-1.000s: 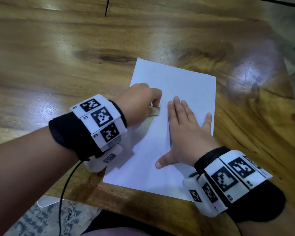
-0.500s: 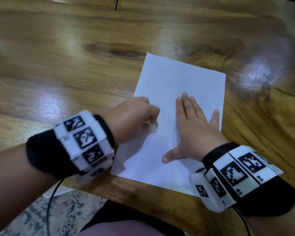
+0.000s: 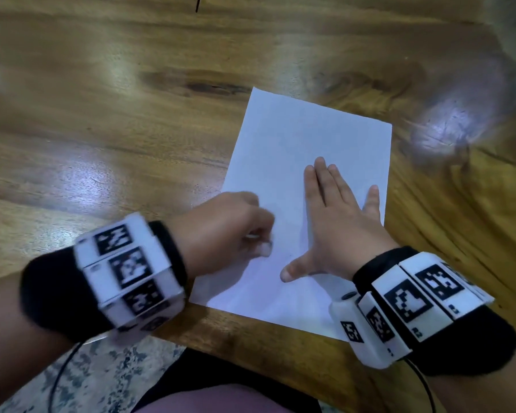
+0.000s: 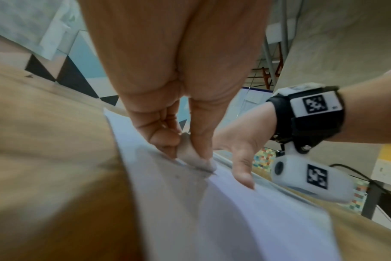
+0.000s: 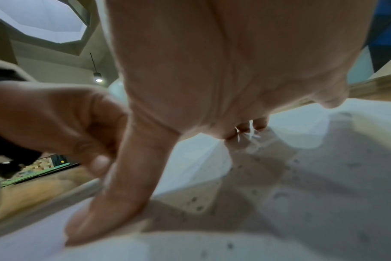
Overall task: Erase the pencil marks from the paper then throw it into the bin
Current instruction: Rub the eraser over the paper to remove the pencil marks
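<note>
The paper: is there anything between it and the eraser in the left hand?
Nothing visible. The left hand pinches the eraser, whose lower end touches the paper directly. The right hand lies flat beside it, not between them.

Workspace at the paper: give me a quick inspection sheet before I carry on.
Surface: glossy wooden table, glare patches.
Job's things: white paper flat near the table's front edge; eraser on it; bin not seen.
Clutter: dark crumbs scattered on the sheet.
Grips: left hand pinches the eraser; right hand flat, pressing the paper.
Cables: black cable from the left wrist unit.
Surroundings: patterned floor below the table.
</note>
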{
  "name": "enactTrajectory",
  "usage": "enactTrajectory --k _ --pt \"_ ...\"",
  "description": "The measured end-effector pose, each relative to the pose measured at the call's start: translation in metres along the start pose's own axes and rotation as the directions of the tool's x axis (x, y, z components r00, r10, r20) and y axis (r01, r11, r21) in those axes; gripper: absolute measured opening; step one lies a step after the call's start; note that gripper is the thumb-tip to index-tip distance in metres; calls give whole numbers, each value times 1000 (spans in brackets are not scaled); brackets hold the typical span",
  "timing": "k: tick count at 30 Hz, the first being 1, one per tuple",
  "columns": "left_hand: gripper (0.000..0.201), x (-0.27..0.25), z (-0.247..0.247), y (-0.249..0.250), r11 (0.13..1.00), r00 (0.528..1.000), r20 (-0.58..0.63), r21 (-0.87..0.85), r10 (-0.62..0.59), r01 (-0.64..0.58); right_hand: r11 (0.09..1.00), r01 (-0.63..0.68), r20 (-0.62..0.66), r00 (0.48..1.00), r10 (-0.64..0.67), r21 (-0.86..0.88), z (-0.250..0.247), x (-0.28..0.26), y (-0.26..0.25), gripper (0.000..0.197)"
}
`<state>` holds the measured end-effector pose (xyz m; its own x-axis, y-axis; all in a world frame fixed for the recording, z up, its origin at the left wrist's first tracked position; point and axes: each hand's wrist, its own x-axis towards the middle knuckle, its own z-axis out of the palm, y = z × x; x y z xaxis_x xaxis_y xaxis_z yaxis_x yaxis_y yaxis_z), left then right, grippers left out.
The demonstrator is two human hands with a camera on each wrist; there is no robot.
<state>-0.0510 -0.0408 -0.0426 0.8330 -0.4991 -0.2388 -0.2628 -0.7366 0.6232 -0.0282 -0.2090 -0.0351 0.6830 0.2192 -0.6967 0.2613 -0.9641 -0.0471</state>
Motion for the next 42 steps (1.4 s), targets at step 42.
enactTrajectory --k 42 --pt "13 2 1 -8 992 998 -53 124 15 -8 997 -71 116 990 75 -33 4 -16 -5 146"
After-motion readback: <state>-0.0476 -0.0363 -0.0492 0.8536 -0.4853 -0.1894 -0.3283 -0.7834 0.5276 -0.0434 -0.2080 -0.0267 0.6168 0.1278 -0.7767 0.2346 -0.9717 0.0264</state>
